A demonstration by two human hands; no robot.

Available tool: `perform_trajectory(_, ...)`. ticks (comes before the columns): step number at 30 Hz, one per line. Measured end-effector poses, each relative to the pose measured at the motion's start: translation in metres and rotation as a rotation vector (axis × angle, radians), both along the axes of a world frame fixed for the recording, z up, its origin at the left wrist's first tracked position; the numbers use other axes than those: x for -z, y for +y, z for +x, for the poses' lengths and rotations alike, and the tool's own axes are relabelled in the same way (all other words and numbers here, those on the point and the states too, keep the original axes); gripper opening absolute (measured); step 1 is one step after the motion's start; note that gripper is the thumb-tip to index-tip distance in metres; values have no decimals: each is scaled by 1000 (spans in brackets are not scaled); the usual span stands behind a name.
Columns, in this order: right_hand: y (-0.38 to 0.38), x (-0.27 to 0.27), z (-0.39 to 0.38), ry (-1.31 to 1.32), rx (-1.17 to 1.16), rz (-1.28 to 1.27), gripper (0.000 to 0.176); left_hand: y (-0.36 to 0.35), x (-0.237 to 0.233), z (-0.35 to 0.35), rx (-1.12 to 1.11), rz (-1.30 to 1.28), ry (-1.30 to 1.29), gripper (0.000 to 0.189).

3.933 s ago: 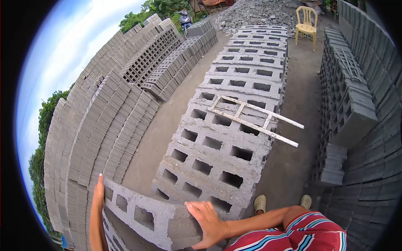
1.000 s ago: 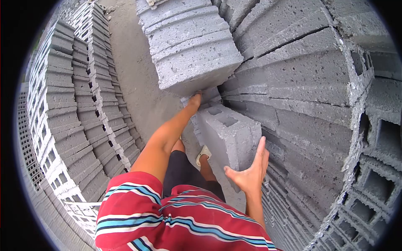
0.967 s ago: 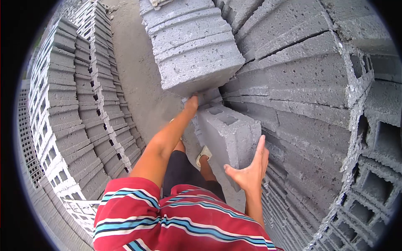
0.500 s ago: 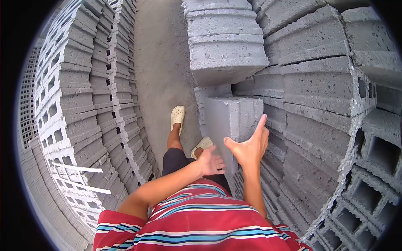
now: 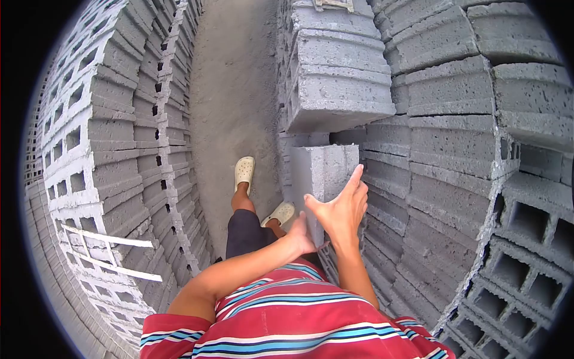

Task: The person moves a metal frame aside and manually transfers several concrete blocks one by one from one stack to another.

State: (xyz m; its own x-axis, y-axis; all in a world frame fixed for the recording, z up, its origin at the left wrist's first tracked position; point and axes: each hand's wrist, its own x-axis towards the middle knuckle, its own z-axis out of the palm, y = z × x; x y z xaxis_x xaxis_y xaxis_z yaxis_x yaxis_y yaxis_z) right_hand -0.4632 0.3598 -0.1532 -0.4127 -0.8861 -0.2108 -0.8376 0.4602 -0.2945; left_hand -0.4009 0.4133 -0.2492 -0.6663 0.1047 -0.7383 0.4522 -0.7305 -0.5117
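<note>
A grey concrete block (image 5: 338, 170) stands at the near end of the row in front of me, its smooth side facing the path. My right hand (image 5: 341, 209) overlaps the block's near right part, thumb and index finger spread wide apart. Low at the block's near left edge is my left hand (image 5: 304, 234), palm toward the block and thumb pointing up; its other fingers are partly hidden. Just beyond the block, a higher stack of concrete blocks (image 5: 344, 90) juts out over the row.
Tall walls of stacked hollow blocks rise at left (image 5: 119, 131) and right (image 5: 448, 137). A dusty concrete path (image 5: 233, 78) runs between them, where my cream clogs (image 5: 244, 173) stand. White strips (image 5: 113, 239) stick out from the left stack.
My left hand has moved in from the open space to the block's near edge. The right hand stays spread over the block, and the view has shifted slightly.
</note>
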Motion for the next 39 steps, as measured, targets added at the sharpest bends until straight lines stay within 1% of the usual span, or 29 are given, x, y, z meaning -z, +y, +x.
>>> perform_trajectory(1, -3, -1, 2, 10, 4, 18, 116, -6, -7, 2, 5, 32, -34, 62)
perform_trajectory(2, -3, -5, 5, 48, -9, 33, 116, -3, 1, 3, 14, 64, -29, 51)
perform_trajectory(4, -5, -11, 5, 124, -38, 69, 116, -4, 4, 5, -2, 90, 12, 53)
perform_trajectory(6, -15, -18, -5, 156, -178, 10, 115, -2, 7, 5, -38, 95, 92, 57)
perform_trajectory(7, -20, -21, -11, 162, -249, -22, 114, -2, 6, 4, -28, 83, 85, 58)
perform_trajectory(8, -30, -25, -16, 118, -257, -51, 100, -1, 5, 5, -13, 71, 69, 58)
perform_trajectory(9, -37, -22, -28, 23, -282, -84, 94, 0, 5, 6, 4, 58, 50, 58)
perform_trajectory(10, -45, -13, -43, -71, -311, -121, 88, 0, 6, 6, -18, 89, 64, 57)
perform_trajectory(11, -54, -4, -57, -164, -345, -155, 82, 0, 8, 9, -30, 62, 87, 57)
perform_trajectory(12, -63, 5, -67, -440, -364, -207, 64, 3, 10, 11, -53, 39, 115, 56)
perform_trajectory(14, -80, 19, -83, -784, -355, -60, 58, 6, 3, 15, -86, -27, 120, 53)
perform_trajectory(15, -87, 27, -89, -959, -336, 18, 55, 10, -1, 18, -116, -67, 138, 55)
perform_trajectory(17, -105, 47, -99, -1148, -433, 52, 52, 10, -12, 26, -161, -159, 174, 60)
perform_trajectory(18, -112, 54, -100, -1078, -501, 121, 57, 9, -23, 32, -197, -145, 185, 60)
perform_trajectory(21, -116, 68, -104, -1207, -547, 205, 54, 22, -16, 39, -228, -90, 216, 54)
perform_trajectory(22, -114, 68, -101, -1202, -509, 180, 52, 22, -21, 37, -223, -86, 172, 47)
perform_trajectory(24, -110, 64, -94, -1185, -440, 132, 48, 21, -28, 28, -197, -34, 34, 43)
perform_trajectory(26, -111, 61, -90, -1134, -398, 100, 48, 16, -34, 24, -192, 28, -57, 40)
perform_trajectory(28, -107, 64, -92, -1101, -322, 95, 48, 12, -38, 26, -173, 16, -99, 42)
perform_trajectory(29, -104, 66, -93, -1157, -252, 58, 46, 9, -40, 30, -158, 12, -125, 43)
perform_trajectory(30, -101, 68, -94, -1213, -178, 18, 43, 5, -44, 35, -107, -50, -190, 46)
perform_trajectory(31, -95, 70, -97, -1266, -95, -20, 41, -2, -49, 41, -58, -84, -274, 55)
perform_trajectory(32, -88, 70, -101, -1326, 7, -61, 41, -7, -50, 47, -4, -128, -300, 58)
perform_trajectory(34, -68, 70, -108, -1309, 129, -220, 44, -15, -55, 59, 104, -260, -362, 68)
perform_trajectory(36, -49, 62, -106, -1286, 252, -381, 46, -28, -68, 71, 200, -386, -418, 71)
perform_trajectory(38, -41, 57, -105, -1343, 353, -487, 47, -43, -72, 77, 318, -474, -520, 76)
perform_trajectory(39, -41, 55, -103, -1372, 406, -545, 47, -54, -79, 83, 366, -564, -522, 82)
